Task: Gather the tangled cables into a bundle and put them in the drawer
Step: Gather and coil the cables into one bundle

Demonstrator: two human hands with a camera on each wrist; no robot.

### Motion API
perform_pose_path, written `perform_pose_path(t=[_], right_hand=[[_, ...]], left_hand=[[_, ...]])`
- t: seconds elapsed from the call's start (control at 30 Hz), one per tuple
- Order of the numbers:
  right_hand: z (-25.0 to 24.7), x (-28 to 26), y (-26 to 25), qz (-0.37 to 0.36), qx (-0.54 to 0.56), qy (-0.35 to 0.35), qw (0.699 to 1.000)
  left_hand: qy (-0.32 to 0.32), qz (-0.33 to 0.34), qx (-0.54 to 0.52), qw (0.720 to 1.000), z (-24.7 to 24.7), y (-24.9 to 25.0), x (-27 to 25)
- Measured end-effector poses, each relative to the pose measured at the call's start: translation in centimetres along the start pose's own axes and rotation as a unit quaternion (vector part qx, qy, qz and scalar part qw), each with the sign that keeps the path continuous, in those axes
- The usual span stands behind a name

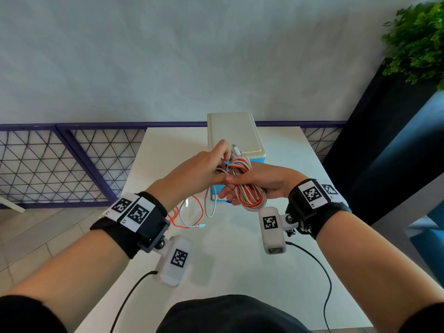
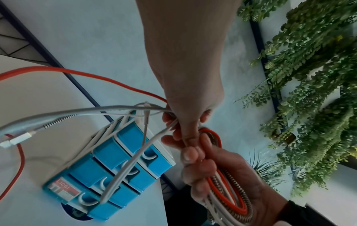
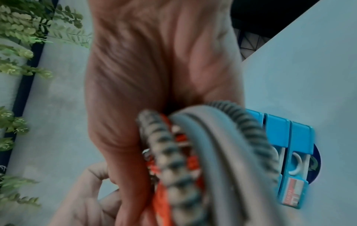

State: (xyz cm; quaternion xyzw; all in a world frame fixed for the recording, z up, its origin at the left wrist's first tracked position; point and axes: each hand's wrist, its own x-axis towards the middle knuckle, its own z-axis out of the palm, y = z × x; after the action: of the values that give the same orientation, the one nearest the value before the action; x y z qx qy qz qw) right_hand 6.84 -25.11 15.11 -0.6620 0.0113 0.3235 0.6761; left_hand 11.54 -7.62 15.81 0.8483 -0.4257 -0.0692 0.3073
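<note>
A coiled bundle of cables (image 1: 249, 193), orange, white and spring-wrapped, hangs above the white table (image 1: 240, 248) in front of the blue drawer unit (image 1: 236, 138). My right hand (image 1: 259, 186) grips the loops of the cable bundle (image 2: 228, 194), which fills the blurred right wrist view as cable bundle (image 3: 193, 160). My left hand (image 1: 211, 162) pinches loose strands at the top of the coil, and the left hand (image 2: 187, 119) shows its curled fingers round them. Loose cable tails (image 1: 192, 215) trail down to the table. The drawer unit (image 2: 115, 168) has its blue drawers shut.
A cream lid tops the drawer unit (image 3: 289, 152). A purple wire-mesh railing (image 1: 60, 164) runs behind the table. Green plants (image 1: 418, 42) and a dark panel stand at the right. Black wrist-camera leads (image 1: 322, 272) hang over the table's near edge.
</note>
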Motion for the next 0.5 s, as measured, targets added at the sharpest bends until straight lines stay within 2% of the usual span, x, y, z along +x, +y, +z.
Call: perform_pose_path(t=[0.13,0.27,0.4,0.5], right_hand=[[0.1,-0.1,0.3,-0.013,-0.040,0.026,0.999],[0.3,0.3,0.4,-0.006,-0.118,0.090,0.989],[0.0,0.1,0.2,0.000,-0.171,0.123,0.978],[-0.1,0.0,0.4,-0.002,-0.175,0.132,0.976]], left_hand=[[-0.048,-0.010,-0.033,0.998,-0.2,-0.1,0.1],[-0.081,-0.010,-0.019,0.997,0.0,-0.6,0.5],[-0.120,-0.061,0.042,0.990,0.5,-2.7,0.5],[-0.152,-0.073,0.098,0.981,1.0,-3.5,0.5]])
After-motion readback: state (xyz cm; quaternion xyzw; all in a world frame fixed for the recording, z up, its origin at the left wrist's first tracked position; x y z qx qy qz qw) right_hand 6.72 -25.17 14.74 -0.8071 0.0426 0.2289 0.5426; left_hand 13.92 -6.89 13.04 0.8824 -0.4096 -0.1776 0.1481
